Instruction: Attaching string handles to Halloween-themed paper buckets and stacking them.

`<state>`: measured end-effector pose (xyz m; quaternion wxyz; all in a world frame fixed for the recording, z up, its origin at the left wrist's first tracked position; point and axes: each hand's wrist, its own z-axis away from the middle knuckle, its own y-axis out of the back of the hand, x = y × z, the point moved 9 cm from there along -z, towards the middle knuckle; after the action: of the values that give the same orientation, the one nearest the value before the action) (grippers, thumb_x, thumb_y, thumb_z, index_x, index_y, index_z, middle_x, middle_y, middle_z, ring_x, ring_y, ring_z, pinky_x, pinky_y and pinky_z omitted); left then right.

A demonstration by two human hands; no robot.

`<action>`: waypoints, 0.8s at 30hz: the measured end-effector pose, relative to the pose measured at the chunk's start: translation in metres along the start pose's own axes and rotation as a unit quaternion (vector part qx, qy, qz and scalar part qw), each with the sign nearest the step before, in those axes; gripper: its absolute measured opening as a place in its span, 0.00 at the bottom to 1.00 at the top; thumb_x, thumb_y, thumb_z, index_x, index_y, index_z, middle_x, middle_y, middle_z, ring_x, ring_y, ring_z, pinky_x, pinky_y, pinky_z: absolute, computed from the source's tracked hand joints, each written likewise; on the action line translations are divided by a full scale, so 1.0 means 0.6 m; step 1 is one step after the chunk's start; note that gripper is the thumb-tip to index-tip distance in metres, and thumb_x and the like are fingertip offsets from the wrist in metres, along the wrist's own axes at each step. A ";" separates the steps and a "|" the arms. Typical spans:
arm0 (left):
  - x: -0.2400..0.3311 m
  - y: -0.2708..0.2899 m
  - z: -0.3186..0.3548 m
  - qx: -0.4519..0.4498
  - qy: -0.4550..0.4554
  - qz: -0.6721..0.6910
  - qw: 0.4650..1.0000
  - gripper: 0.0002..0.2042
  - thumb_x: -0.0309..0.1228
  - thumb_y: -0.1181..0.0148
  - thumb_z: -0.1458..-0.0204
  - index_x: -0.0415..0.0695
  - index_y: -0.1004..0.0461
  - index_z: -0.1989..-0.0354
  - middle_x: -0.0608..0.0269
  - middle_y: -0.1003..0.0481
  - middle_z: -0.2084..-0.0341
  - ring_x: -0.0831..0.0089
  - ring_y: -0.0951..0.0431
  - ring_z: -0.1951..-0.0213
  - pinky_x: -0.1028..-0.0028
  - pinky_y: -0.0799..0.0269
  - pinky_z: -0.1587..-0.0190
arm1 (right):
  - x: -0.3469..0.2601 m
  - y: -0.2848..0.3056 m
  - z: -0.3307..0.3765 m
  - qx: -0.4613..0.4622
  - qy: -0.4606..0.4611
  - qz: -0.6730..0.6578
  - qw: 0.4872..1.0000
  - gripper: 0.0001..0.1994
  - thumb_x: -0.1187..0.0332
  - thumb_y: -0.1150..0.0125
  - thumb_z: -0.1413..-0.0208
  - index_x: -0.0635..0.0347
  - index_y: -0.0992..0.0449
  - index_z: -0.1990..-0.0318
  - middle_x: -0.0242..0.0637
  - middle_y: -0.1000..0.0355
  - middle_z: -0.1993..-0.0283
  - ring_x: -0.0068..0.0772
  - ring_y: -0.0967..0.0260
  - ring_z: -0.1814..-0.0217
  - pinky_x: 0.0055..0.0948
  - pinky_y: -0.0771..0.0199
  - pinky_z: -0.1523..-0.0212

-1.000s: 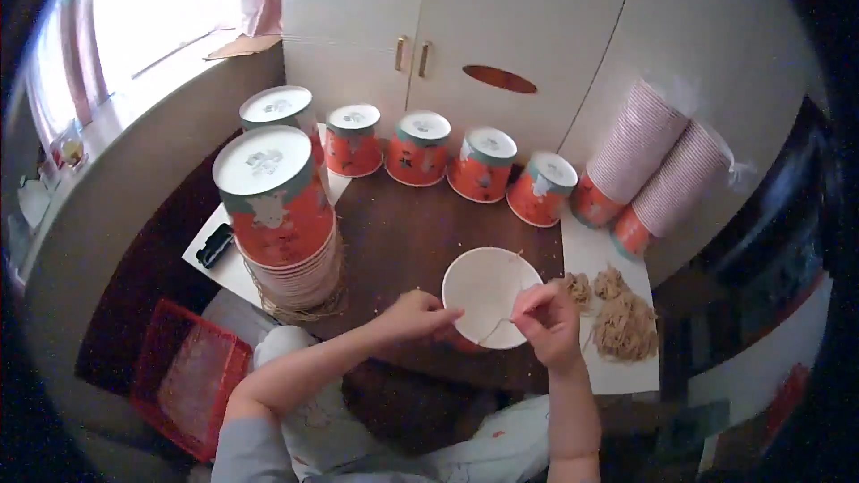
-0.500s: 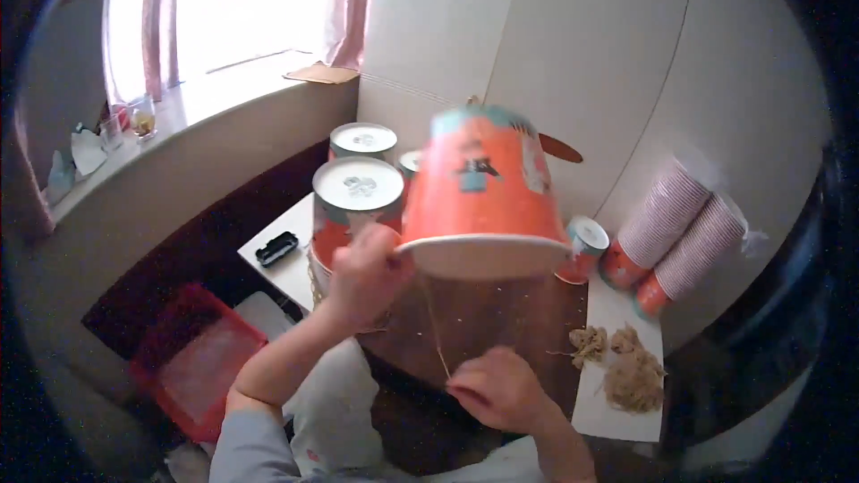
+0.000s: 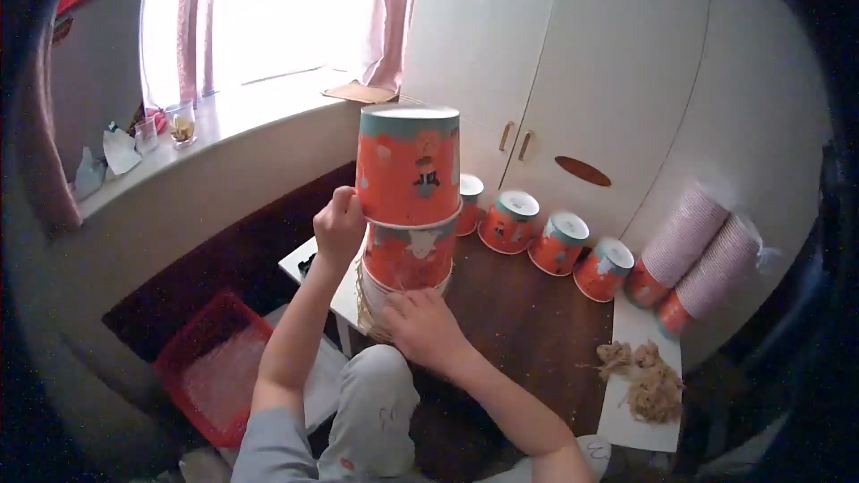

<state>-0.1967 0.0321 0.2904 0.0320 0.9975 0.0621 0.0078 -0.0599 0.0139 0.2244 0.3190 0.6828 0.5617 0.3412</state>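
My left hand (image 3: 338,224) is closed at the left side of an orange paper bucket (image 3: 403,170) with a teal band and a white base. The bucket stands upside down on top of a similar bucket (image 3: 412,255) in a stack. My right hand (image 3: 416,326) is against the lower part of that stack, its fingers bent together. Faint strands show above its fingers, and what they hold is hidden. Below the stack, tan string (image 3: 369,317) hangs along the left side.
Several upturned buckets (image 3: 510,222) line the back of the brown table (image 3: 528,331). At the right lie two long sleeves of nested buckets (image 3: 684,233) and tangled tan twine (image 3: 653,389) on a white board (image 3: 622,429). A red basket (image 3: 215,367) stands low at left.
The bucket has come down from midair onto the stack at the left. My left hand rose with it at its side; my right hand moved up and left to the stack. The view shifted.
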 end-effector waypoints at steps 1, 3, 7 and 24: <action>0.007 -0.012 0.005 -0.018 -0.008 0.001 1.000 0.06 0.20 0.48 0.65 0.41 0.38 0.82 0.62 0.36 0.76 0.70 0.31 0.84 0.75 0.33 0.85 | 0.005 -0.010 0.004 -0.005 -0.003 0.021 1.000 0.08 0.68 0.48 0.60 0.56 0.31 0.69 0.36 0.35 0.63 0.37 0.38 0.59 0.36 0.40 0.58; 0.024 -0.031 0.016 -0.064 -0.028 -0.008 0.998 0.06 0.21 0.49 0.66 0.42 0.39 0.81 0.61 0.37 0.75 0.70 0.31 0.83 0.73 0.33 0.84 | 0.021 -0.016 0.013 0.009 -0.015 0.031 0.999 0.08 0.68 0.48 0.61 0.56 0.31 0.70 0.36 0.35 0.64 0.37 0.38 0.60 0.36 0.39 0.58; 0.029 -0.035 0.053 -0.115 -0.026 0.034 0.992 0.06 0.23 0.48 0.65 0.41 0.38 0.78 0.59 0.35 0.71 0.68 0.30 0.81 0.73 0.32 0.82 | 0.056 -0.054 0.059 -0.024 -0.064 0.031 0.997 0.09 0.69 0.46 0.63 0.57 0.31 0.70 0.36 0.35 0.65 0.38 0.38 0.60 0.37 0.39 0.58; 0.146 0.019 0.018 -0.171 -0.101 0.086 0.976 0.06 0.24 0.46 0.64 0.41 0.35 0.76 0.53 0.33 0.66 0.59 0.28 0.65 0.68 0.28 0.69 | 0.021 -0.017 0.252 -0.178 -0.036 -0.146 0.973 0.13 0.66 0.46 0.57 0.59 0.31 0.63 0.43 0.39 0.50 0.45 0.45 0.45 0.42 0.45 0.46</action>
<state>-0.1084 0.0310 0.2815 0.2076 0.9745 -0.0294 -0.0801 0.0607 0.0200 0.1320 0.5016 0.5375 0.5737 0.3610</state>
